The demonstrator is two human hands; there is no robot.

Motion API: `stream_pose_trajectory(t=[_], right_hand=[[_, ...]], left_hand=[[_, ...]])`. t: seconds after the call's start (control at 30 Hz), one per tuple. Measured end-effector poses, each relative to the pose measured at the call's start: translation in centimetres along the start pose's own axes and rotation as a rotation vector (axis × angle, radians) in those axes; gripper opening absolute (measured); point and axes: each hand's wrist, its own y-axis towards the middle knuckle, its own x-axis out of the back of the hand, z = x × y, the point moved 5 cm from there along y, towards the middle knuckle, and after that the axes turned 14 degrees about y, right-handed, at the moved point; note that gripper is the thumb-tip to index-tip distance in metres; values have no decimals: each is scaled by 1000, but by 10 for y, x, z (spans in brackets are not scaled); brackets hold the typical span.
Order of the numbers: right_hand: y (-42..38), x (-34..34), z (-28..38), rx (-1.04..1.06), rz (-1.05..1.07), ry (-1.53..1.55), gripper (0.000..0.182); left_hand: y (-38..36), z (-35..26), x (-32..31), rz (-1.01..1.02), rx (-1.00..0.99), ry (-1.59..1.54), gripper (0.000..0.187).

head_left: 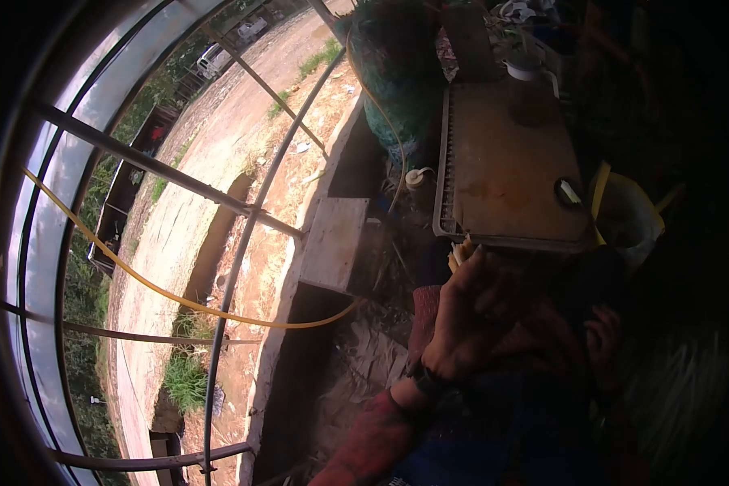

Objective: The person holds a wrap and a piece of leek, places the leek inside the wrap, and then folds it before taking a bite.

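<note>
My left hand (462, 316) is raised in front of me, in a red sleeve with a dark band at the wrist. Its fingertips pinch a small yellowish piece (460, 252), just below the near edge of a worn wooden tabletop (502, 162). My right hand (603, 336) shows only dimly in shadow to the right, over dark red and blue cloth. What it holds, if anything, is hidden.
A jug with a white lid (530, 81) and a small dark object (569, 192) stand on the tabletop. A yellow bag (624, 215) hangs at its right. A yellow hose (178, 296) crosses metal bars (251, 211) on the left, with a dirt road beyond.
</note>
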Motion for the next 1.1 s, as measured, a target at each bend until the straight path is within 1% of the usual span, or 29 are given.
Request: stream_pose_trajectory(t=[0.1,0.3,0.4,0.5,0.7,0.9,1.1], right_hand=[[-2,-1,-4,11,-3,-3,16],[1,0,-2,17,-1,6,17],[1,-1,-4,18,3,6,18],[0,-2,-4,19,9,3,18],[-2,-1,-1,8,3,28,15],[-2,0,-1,3,15,20,13],[0,2,-1,-4,25,11,13]], left_hand=[[3,0,4,99,1,-12,32],[2,1,2,71,-20,-14,34],[5,1,6,136,-24,1,35],[7,2,7,156,-34,15,36],[6,2,5,113,-11,13,37],[6,3,5,151,-21,-4,36],[4,2,4,100,-19,6,35]])
